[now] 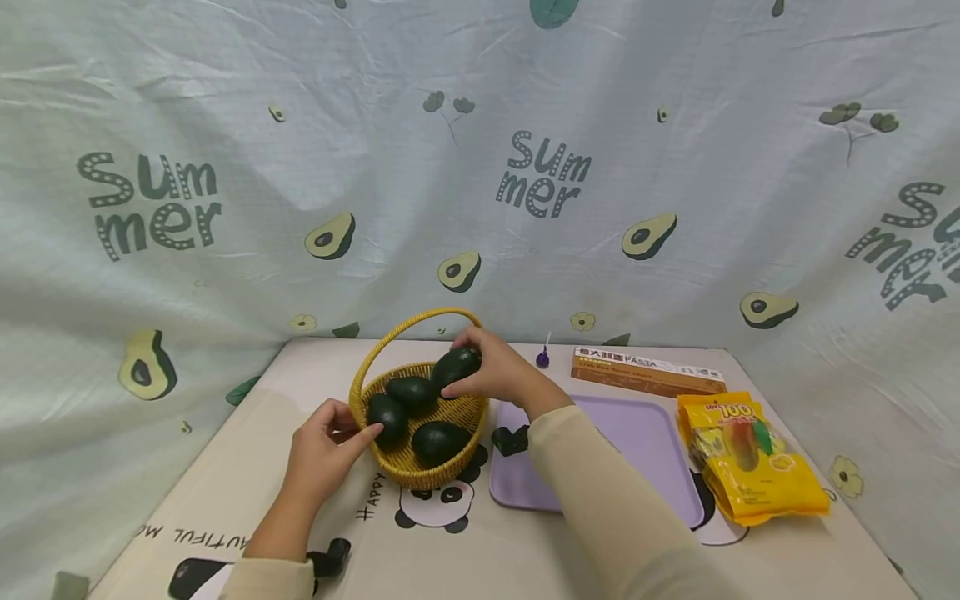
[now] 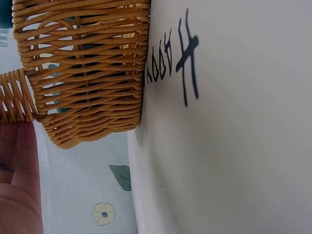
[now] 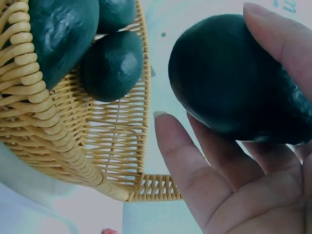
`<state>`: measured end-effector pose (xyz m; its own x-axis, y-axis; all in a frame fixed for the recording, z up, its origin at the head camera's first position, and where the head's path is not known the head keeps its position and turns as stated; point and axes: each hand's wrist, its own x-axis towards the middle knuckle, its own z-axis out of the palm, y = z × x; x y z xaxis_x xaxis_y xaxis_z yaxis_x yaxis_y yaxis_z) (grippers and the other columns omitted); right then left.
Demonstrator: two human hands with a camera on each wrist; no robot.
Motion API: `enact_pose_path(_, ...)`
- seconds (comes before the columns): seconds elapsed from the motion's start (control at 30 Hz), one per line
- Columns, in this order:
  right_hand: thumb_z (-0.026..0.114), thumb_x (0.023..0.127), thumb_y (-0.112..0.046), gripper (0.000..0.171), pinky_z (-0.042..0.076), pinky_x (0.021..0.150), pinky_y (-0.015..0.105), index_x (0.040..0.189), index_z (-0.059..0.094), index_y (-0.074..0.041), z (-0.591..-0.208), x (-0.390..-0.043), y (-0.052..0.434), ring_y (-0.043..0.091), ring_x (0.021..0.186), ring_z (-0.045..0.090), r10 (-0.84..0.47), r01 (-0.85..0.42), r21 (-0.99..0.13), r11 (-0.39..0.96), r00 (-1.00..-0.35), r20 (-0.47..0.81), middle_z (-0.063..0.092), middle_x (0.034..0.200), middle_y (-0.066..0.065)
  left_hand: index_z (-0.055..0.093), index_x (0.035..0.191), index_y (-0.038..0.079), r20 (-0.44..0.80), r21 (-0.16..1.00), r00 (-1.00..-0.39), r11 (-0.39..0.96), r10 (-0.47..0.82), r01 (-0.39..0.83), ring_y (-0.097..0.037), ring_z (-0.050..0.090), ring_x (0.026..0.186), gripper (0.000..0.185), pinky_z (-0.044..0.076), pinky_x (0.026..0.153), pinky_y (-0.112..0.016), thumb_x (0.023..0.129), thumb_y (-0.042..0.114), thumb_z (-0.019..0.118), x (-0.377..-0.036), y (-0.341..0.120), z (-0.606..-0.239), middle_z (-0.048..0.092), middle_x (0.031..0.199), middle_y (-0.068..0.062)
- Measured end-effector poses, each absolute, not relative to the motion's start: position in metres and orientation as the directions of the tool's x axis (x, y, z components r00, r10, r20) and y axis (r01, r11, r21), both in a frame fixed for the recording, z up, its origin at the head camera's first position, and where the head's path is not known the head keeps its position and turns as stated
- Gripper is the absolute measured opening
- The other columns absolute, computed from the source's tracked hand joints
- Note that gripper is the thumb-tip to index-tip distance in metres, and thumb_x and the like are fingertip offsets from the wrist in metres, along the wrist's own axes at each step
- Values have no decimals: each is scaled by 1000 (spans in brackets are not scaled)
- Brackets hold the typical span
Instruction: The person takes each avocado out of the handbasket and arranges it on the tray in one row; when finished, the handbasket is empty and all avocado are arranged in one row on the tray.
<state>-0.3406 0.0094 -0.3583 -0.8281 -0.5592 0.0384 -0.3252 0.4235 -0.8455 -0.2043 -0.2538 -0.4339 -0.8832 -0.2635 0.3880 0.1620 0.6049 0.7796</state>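
A yellow wicker basket [image 1: 420, 477] with an arched handle [image 1: 390, 337] stands on the table mat. Three dark green avocados lie in it: one at the left [image 1: 387, 418], one behind it [image 1: 412, 392], one at the front [image 1: 438, 442]. My right hand [image 1: 480, 371] holds another avocado [image 1: 455, 365] just above the basket's far right rim; in the right wrist view this avocado [image 3: 229, 78] sits between thumb and fingers [image 3: 195, 161]. My left hand [image 1: 341, 433] pinches the basket's left rim, and a finger [image 2: 22, 151] lies by the handle's base [image 2: 14, 97].
A purple tray [image 1: 652, 433] lies right of the basket, under my right forearm. Behind it are a long pasta box [image 1: 645, 372] and a small purple object [image 1: 542, 358]. A yellow snack bag [image 1: 750, 458] lies at the right. An avocado-print cloth hangs around the table.
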Motion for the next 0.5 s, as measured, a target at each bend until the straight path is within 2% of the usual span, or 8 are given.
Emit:
enact_pose_path(0.1, 96, 71, -29, 68, 58, 98, 41, 125, 55, -26, -359, -339, 11, 24, 115, 62, -566, -322, -849, 418, -823, 33, 57, 135, 4, 60, 99, 11, 383, 787, -883, 596, -270, 159, -10, 64, 90, 33, 54, 81, -10, 86, 27, 85, -204, -254, -435, 68, 95, -3)
enact_pose_path(0.3, 94, 74, -30, 73, 57, 100, 42, 131, 50, -19, -359, -336, 16, 23, 118, 63, -570, -317, -858, 403, -821, 36, 61, 133, 7, 60, 99, 11, 376, 793, -884, 590, -277, 152, -10, 64, 91, 32, 54, 81, -10, 86, 26, 86, -205, -254, -435, 68, 96, -4)
enact_pose_path(0.5, 87, 83, -32, 67, 56, 100, 47, 142, 56, -25, -362, -337, 23, 27, 125, 59, -560, -342, -852, 396, -825, 71, 60, 138, 7, 60, 100, 11, 381, 787, -884, 597, -271, 156, -11, 64, 91, 33, 53, 82, -9, 87, 28, 85, -205, -253, -435, 68, 96, -4)
